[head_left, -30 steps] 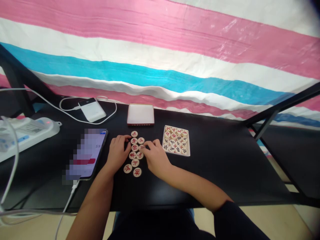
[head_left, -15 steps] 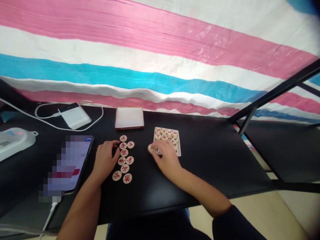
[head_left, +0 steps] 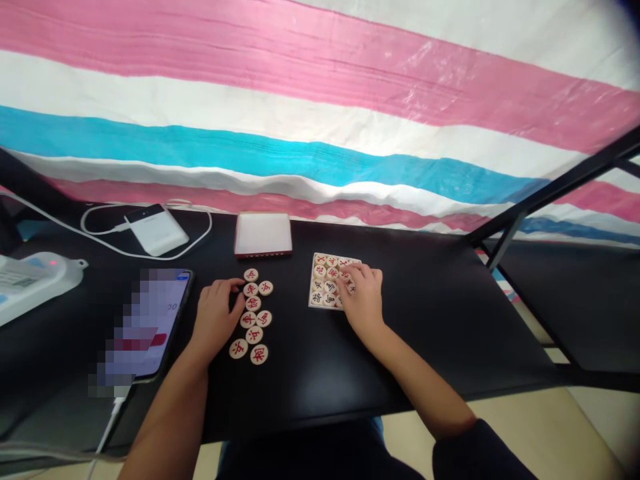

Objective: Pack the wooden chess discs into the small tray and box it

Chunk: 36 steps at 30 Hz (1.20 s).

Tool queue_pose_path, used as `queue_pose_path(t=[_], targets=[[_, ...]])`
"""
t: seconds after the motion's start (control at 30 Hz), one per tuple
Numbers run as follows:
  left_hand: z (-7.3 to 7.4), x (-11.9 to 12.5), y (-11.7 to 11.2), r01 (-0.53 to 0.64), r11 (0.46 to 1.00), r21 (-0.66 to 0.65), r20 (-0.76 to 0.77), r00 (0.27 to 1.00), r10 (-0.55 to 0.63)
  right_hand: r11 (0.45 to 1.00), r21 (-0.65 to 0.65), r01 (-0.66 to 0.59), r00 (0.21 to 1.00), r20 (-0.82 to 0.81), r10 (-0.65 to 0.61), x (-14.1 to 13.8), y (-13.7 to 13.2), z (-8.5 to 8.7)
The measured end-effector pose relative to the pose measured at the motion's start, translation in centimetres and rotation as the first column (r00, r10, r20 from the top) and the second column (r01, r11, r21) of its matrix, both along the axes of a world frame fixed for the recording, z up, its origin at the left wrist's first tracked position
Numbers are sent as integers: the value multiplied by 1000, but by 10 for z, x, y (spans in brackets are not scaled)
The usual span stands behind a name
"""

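Note:
Round Chinese chess pieces (head_left: 253,303) with red characters lie in a loose column on the black table. Just left of them rests my left hand (head_left: 217,317), open, its thumb and index finger apart beside the pieces and holding none. A shallow white box (head_left: 311,293) to the right is packed with rows of red and black pieces. Over its right side is my right hand (head_left: 363,297), thumb and index finger closed around a red-character Chinese chess piece (head_left: 345,275) at box level. My fingers hide part of the box's right columns.
A box lid (head_left: 263,233) lies at the back. To the left are a phone (head_left: 150,327) with its cable, a white power bank (head_left: 157,230) with a looped cord, and a power strip (head_left: 40,283). A black metal frame (head_left: 505,243) stands at right, before a striped sheet (head_left: 300,153).
My right hand has moved from the box's front-left corner, where it held a piece, to its right side. More black pieces show at the left. My left hand stays beside the column.

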<state>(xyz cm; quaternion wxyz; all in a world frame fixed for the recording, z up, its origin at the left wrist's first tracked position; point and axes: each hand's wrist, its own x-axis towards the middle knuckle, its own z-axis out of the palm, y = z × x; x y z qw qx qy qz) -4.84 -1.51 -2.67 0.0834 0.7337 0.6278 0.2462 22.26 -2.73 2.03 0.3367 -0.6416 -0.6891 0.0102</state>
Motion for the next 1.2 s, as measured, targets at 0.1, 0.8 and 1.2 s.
queue_pose_path(t=[0.1, 0.8, 1.2], targets=[[-1, 0, -1, -5, 1000, 1, -9, 1000, 5, 974, -53, -222, 975, -34, 220, -38, -8, 9], [-1, -1, 0, 18, 1000, 15, -35, 999, -17, 876, -265, -403, 877, 163, 453, -102, 11, -4], [1, 0, 2, -1, 1000, -18, -21, 1000, 1, 995, -46, 92, 992, 87, -88, 42, -3, -3]])
